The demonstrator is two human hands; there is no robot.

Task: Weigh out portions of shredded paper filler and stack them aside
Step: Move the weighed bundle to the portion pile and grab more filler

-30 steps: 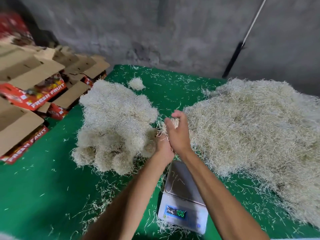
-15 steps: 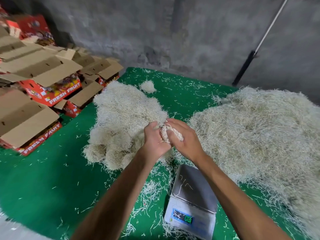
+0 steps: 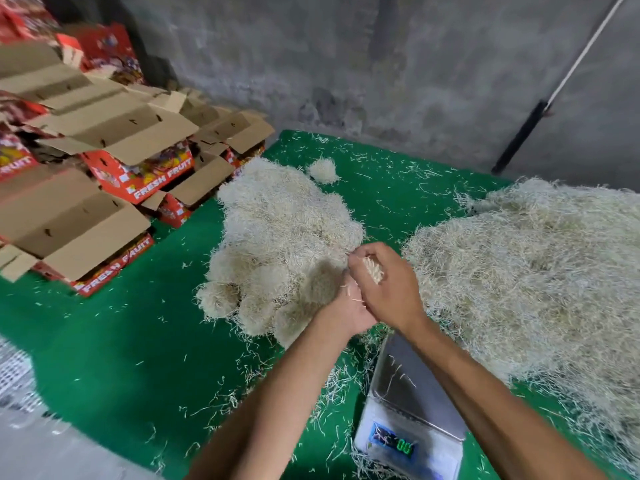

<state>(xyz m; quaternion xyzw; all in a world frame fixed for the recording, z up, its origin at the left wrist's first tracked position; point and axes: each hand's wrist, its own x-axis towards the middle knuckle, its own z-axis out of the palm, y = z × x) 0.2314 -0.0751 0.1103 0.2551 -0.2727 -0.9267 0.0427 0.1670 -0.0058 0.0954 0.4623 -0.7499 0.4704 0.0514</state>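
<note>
Both hands meet at the portion stack, scale pan bare.

Head view: the right hand [image 3: 391, 289] curls its grip round a small paper tuft [image 3: 373, 270]; the left hand [image 3: 349, 308], fingers hidden, presses into the stacked portions [image 3: 277, 251]. Loose filler heap [image 3: 526, 271] lies right. Since half a second ago the hands sit farther from the scale [image 3: 412, 417], whose display now reads 00.

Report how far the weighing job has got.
Done: a stack of balled portions sits left of the scale. In hand: the right hand grips a small wad of filler, the left hand is beside it at the stack's edge; the scale pan holds only stray strands. Left: the big loose pile on the right, seemingly the larger share.
</note>
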